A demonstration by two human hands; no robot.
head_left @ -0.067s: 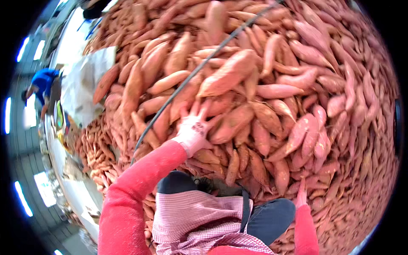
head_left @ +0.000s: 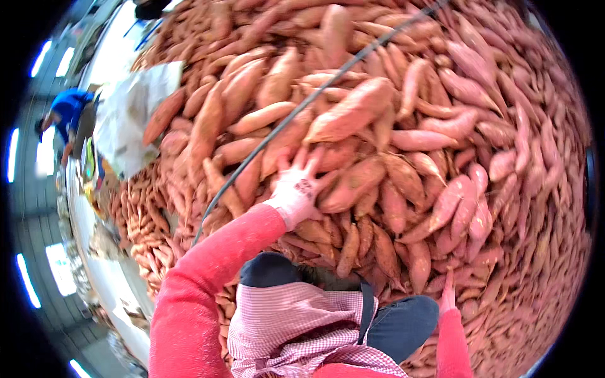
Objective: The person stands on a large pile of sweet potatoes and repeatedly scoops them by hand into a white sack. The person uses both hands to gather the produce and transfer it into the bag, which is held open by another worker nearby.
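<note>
My left hand (head_left: 295, 192), in a pale glove with dark print on its back, lies on the heap of sweet potatoes with its fingers spread. Its fingertips touch the potatoes beyond it, and a thick sweet potato (head_left: 353, 184) is just right of the thumb. A larger one (head_left: 350, 110) rests a little farther off. Low on the right, my right hand (head_left: 448, 296) shows edge-on as a narrow shape, a finger stretched out against the sweet potatoes (head_left: 467, 274). Nothing shows in its grip; the rest of its fingers are hidden.
A dark cable (head_left: 277, 129) runs slantwise across the heap, just beyond my left hand. Pale sacking (head_left: 135, 116) lies at the left edge of the pile. Farther left, a person in blue (head_left: 68, 113) bends over. My knees and checked apron (head_left: 287, 315) are close below.
The whole scene has shifted slightly in the picture, the left part to the right. Both hands keep about the same place on the sweet potatoes.
</note>
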